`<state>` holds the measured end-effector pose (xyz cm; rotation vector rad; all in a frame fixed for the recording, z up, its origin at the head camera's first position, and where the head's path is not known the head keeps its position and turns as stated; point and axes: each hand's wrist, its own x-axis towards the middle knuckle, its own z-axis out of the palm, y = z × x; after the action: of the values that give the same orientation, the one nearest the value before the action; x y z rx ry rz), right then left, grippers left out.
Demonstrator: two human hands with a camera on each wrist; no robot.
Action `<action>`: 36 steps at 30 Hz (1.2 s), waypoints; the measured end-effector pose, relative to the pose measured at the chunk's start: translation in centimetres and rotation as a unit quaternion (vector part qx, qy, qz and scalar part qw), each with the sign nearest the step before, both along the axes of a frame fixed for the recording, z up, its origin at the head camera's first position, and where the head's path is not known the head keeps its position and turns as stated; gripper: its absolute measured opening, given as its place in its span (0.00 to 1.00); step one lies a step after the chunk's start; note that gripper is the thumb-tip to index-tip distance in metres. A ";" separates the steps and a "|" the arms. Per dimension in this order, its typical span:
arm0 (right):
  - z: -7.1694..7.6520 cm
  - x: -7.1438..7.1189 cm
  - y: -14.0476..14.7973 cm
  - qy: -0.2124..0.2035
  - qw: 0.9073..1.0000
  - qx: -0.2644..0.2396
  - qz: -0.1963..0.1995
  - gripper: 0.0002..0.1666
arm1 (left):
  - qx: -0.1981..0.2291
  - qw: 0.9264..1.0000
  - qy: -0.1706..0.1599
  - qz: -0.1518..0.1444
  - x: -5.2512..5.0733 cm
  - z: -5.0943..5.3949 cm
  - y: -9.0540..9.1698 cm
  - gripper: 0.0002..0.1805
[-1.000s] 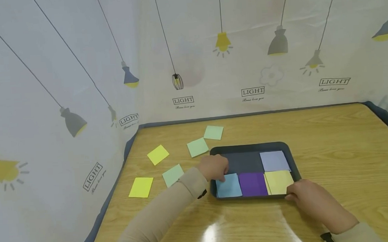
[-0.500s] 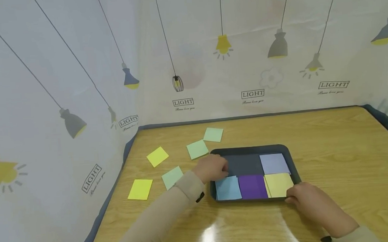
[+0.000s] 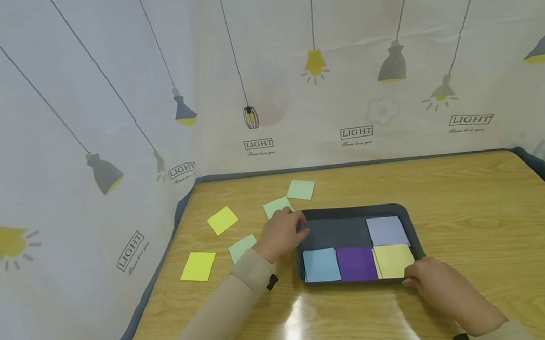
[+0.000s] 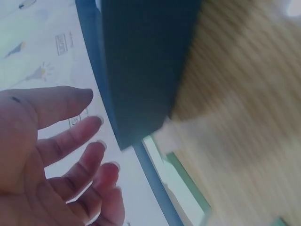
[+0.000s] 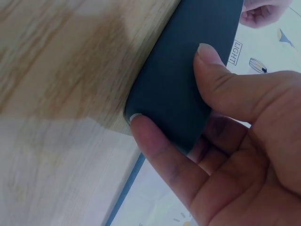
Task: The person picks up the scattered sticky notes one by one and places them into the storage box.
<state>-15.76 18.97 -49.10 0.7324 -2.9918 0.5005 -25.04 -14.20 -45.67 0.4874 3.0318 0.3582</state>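
Note:
A dark tray [image 3: 334,231] lies on the table, bearing square sticky notes. Blue notes [image 3: 322,266], a purple note [image 3: 356,263] and pale yellow notes [image 3: 395,261] line its near side. A lavender note [image 3: 387,230] sits at the far right. My left hand [image 3: 281,234], fingers loosely bent, hovers by the tray's left rim and partly covers a green note [image 3: 276,206]. Nothing shows between its fingers [image 4: 77,127] in the left wrist view. My right hand [image 3: 441,287] grips the tray's near right corner, thumb and fingers around it in the right wrist view.
Left of the tray, two more green notes [image 3: 301,189] and two bright yellow notes [image 3: 198,266] lie scattered on the wooden table [image 3: 480,204]. Printed wall sheets [image 3: 306,105] stand along the table's far and left edges.
My left hand has withdrawn leftward from above the tray's left part beside the blue notes, and its fingers have loosened. My right hand stays at the corner.

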 end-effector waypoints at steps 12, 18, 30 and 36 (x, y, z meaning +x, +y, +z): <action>0.0 0.1 0.1 0.010 1.000 0.001 0.002 0.17 | 0.021 0.995 -0.003 0.094 0.4 -1.0 -5.2 0.25; 0.3 0.3 -0.2 -0.003 1.000 0.015 -0.015 0.17 | 0.003 0.992 -0.023 0.124 0.7 -1.3 -8.2 0.27; 0.3 0.3 -0.2 0.005 1.000 0.019 -0.016 0.17 | -0.003 0.982 -0.087 0.169 1.1 -2.5 -12.4 0.32; 0.3 0.3 -0.2 0.000 1.000 0.018 -0.016 0.16 | -0.010 0.979 -0.096 0.179 0.9 -2.6 -12.5 0.30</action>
<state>-15.47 18.73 -48.76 0.6867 -3.0140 0.4474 -24.18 -26.67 -48.28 -0.0956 2.9188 0.3638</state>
